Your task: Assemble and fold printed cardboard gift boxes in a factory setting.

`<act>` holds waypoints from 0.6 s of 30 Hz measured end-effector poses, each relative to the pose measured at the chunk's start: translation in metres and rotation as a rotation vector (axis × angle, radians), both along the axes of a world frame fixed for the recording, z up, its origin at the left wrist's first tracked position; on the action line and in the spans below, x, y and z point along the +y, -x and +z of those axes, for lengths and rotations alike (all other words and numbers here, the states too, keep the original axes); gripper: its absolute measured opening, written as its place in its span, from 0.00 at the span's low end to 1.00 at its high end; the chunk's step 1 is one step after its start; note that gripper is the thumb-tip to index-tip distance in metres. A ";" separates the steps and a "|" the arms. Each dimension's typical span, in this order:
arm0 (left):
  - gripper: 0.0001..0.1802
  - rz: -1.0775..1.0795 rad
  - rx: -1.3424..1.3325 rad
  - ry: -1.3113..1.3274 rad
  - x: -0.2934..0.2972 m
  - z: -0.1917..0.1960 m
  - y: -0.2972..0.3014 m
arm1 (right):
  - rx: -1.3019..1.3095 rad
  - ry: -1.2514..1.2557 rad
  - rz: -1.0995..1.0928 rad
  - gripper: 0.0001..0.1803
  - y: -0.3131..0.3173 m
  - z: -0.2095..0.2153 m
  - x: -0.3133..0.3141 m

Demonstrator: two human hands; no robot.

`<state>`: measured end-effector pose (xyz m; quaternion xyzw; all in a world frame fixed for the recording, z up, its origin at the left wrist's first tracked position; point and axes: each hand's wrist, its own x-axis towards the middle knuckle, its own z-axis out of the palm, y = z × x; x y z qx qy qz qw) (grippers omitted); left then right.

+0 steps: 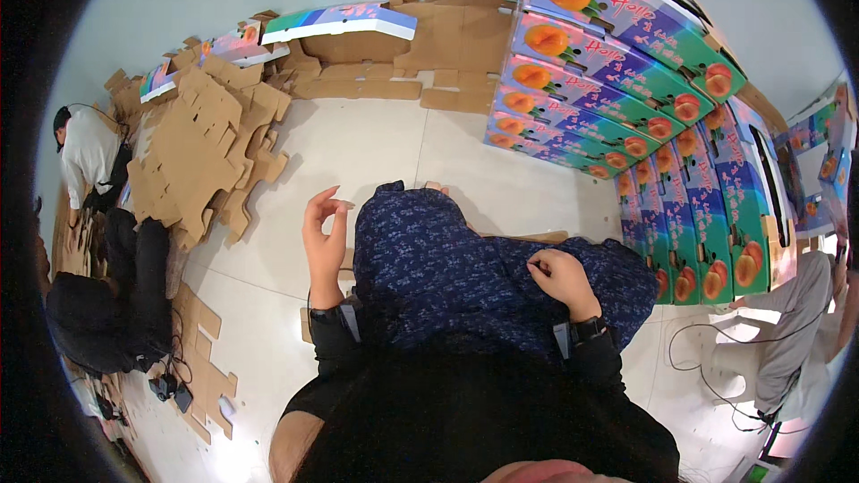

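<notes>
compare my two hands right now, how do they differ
The left hand is raised beside the knee with fingers spread and thumb near the forefinger, holding nothing; the right hand is curled loosely and rests on the blue patterned trousers. The left is upright, the right lies flat. Both wear a dark wristband.

Flat die-cut blanks (201, 148): raw brown corrugated cardboard, matt, rough cut edges. Stacked fruit boxes (617, 107): same board but with printed coated faces, slight sheen, purple/green with orange fruit art. Trousers (447, 268): dark blue patterned woven cloth, matt, soft folds. Sleeve cuffs (591, 349): black knit fabric, matt. Floor (376, 148): large pale tiles, smooth, semi-gloss with visible grout lines. Cables (693, 349) at the floor's right edge: thin black plastic sheath.
</notes>
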<state>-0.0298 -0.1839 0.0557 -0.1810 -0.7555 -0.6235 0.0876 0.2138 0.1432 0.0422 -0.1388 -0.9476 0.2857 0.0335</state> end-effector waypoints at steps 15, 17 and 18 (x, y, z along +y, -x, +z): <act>0.15 -0.090 0.015 -0.021 0.025 -0.003 -0.011 | 0.472 -0.298 -0.225 0.11 -0.023 0.086 0.049; 0.15 -0.132 0.042 -0.019 0.038 -0.006 -0.017 | 0.409 -0.341 -0.310 0.15 -0.034 0.104 0.069; 0.13 -0.129 -0.006 -0.021 0.045 -0.005 -0.022 | 0.415 -0.357 -0.323 0.15 -0.038 0.112 0.078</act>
